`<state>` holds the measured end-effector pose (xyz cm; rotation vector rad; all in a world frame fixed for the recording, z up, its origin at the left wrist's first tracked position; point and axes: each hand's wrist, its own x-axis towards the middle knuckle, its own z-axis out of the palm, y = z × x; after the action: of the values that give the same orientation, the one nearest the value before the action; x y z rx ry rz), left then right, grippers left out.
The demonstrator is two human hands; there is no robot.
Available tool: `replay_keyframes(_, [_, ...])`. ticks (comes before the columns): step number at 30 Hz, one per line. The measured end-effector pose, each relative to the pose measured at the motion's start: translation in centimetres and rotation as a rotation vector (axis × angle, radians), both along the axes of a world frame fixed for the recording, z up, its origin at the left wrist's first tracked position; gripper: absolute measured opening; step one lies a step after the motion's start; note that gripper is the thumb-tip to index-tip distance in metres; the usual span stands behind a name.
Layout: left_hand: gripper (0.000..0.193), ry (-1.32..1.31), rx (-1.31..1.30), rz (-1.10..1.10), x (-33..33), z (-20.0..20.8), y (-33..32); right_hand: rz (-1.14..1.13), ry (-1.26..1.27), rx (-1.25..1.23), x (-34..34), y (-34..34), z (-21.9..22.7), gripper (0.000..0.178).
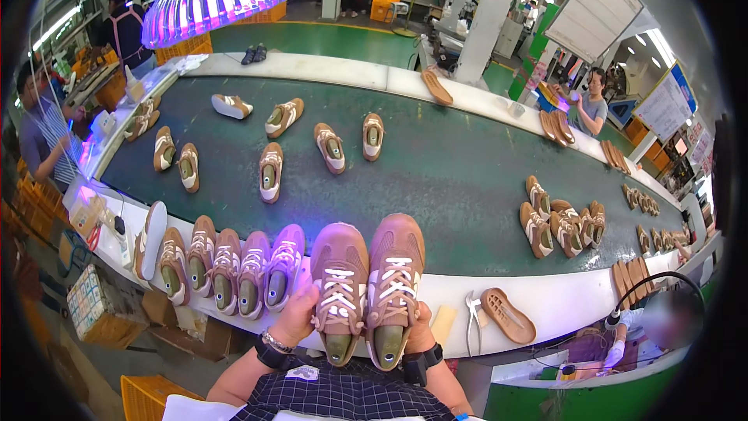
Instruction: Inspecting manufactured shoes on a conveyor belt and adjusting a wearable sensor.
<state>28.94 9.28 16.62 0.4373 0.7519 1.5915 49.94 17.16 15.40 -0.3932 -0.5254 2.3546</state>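
Green flooring [312, 37] is stretching behind a dark conveyor belt [436, 206], a pale ledge [565, 296] is running along its near side, and a ribbed lamp [218, 0] is glowing violet at upper left. Working remotely, I am looking down through the head camera at two bare hands. The left hand [296, 316] is gripping the left brown shoe [340, 261] by its outer side, and the right hand [421, 333] is gripping the right brown shoe [396, 253] likewise; some fingers are hiding underneath. Both shoes are pointing toes-away, side by side over the ledge, though I cannot tell whether their soles are touching it. Presumably this pairing is letting both laced fronts show together.

To the left, five shoes [226, 253] are standing in a close row, probably to save room. Pliers [473, 320] and a loose sole [508, 316] are lying to the right, seemingly kept within reach.

As for writing, a pale patch [303, 373] is showing on the checked apron [343, 394], a carton [101, 304] is bearing printed blocks, and a pale board [666, 105] is hanging at right; I am finding no legible lettering on them, nor any readable brand on the held pair.
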Motion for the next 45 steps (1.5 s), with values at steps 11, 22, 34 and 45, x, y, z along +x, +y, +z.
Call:
replay_keyframes(11, [0.057,-0.426,-0.009,-0.158,-1.4,-0.1,2.1,-0.414,-0.13,-0.096,-0.7,1.5,3.3,0.046])
replay_keyframes(22, [0.048,-0.414,-0.192,0.174,-0.4,-1.6,2.2,-0.567,-0.245,-0.12,-0.2,-0.6,2.8,0.047])
replay_keyframes(34, [0.044,-0.383,-0.224,0.217,0.3,-2.0,1.9,-0.565,-0.263,-0.14,-0.6,-1.1,2.8,0.043])
replay_keyframes(45, [0.045,-0.387,-0.23,0.199,0.7,-2.0,2.0,-0.569,-0.262,-0.145,0.1,-1.4,2.0,0.045])
